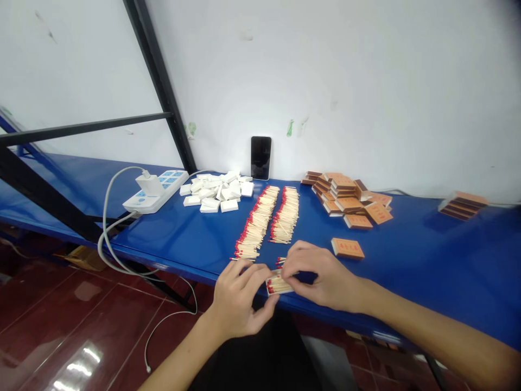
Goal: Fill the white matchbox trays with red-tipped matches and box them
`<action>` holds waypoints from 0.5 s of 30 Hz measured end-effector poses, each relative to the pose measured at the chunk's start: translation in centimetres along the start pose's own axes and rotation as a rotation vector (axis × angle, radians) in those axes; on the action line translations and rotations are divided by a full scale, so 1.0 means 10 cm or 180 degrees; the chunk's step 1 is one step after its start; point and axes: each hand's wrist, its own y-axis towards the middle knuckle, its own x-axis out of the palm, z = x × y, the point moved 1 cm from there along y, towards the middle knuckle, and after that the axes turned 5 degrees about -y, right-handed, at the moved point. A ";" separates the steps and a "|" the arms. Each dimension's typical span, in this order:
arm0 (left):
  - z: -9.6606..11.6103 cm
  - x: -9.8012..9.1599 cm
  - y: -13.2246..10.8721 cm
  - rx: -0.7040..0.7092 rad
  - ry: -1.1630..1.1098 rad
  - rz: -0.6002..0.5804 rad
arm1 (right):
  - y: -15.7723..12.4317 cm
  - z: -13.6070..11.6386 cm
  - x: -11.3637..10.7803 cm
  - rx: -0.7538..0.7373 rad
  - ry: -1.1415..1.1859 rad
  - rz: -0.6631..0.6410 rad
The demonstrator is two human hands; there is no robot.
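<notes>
At the front edge of the blue table lies a small white matchbox tray with red-tipped matches in it. My left hand grips the tray's left end between thumb and fingers. Over the tray's right part, my right hand has its fingers bent and pinched at the matches; what sits between the fingertips is hidden. A few loose matches show just behind the tray. Two long rows of matches, a left row and a shorter right row, stretch away behind my hands.
White matchbox trays are heaped at the back left. Orange matchbox covers are piled at the back right, with a single matchbox nearer and a stack far right. A phone leans on the wall; a power strip trails cables.
</notes>
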 end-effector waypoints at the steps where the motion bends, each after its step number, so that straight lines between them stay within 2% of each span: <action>1: 0.00 0.00 0.00 0.0002 0.0007 0.0007 | 0.00 0.00 0.00 -0.0022 -0.0006 0.0021; 8: 0.00 0.01 -0.01 -0.0024 0.0000 0.0024 | 0.03 0.01 0.05 0.0005 0.0015 -0.0006; 15: 0.00 0.01 0.01 0.0055 0.0015 0.0138 | 0.04 -0.02 0.04 -0.0058 0.0066 -0.0350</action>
